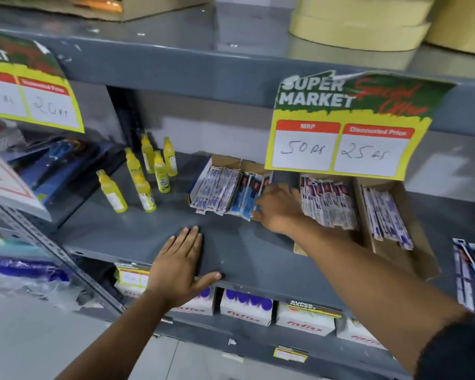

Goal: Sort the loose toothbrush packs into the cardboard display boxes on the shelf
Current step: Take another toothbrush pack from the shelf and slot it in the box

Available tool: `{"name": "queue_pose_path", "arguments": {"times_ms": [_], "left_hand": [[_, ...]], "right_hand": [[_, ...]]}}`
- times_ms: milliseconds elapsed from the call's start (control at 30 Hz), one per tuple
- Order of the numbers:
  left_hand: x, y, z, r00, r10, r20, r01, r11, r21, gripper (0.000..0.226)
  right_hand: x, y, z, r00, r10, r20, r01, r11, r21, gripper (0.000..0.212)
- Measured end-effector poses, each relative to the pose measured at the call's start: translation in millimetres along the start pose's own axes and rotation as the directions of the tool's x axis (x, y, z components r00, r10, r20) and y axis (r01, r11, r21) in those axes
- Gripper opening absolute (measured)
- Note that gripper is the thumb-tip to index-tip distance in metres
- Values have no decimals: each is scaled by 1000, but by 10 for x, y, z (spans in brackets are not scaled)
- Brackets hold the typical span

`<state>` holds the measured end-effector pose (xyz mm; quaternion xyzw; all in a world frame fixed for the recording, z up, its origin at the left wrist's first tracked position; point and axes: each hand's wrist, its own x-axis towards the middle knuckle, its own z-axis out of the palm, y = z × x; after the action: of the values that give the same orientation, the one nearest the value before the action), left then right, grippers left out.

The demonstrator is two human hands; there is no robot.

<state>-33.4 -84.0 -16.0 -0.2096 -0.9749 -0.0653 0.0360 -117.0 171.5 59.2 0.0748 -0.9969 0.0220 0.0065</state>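
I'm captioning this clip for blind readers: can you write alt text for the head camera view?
A person's right hand reaches into toothbrush packs in a cardboard display box on a grey shelf, while the left hand rests flat on the shelf edge. Yellow bottles stand to the left.

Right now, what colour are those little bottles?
Yellow bottles, seen in the head view.

hands (pixel 279 208) at toothbrush packs (pixel 248 194), grey shelf (pixel 239 248)

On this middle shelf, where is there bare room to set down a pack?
Bare grey shelf between the yellow bottles, left hand and left display box. Crowded around the right hand and right-side boxes.
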Motion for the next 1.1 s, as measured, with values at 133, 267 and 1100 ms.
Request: {"name": "queue_pose_path", "arguments": {"times_ms": [133,267,1100], "left_hand": [[4,-7,26,999,-6,37,4,998,58,102],[13,-7,28,999,-10,49,5,996,93,106],[62,5,76,1000,-21,23,19,996,84,107]], "right_hand": [[-402,290,-100,973,-7,-230,52,981,189,32],[-1157,1128,-202,910,225,-347,-132,953,272,25],[-3128,3027,210,299,953,-44,-846,286,449,23]]}}
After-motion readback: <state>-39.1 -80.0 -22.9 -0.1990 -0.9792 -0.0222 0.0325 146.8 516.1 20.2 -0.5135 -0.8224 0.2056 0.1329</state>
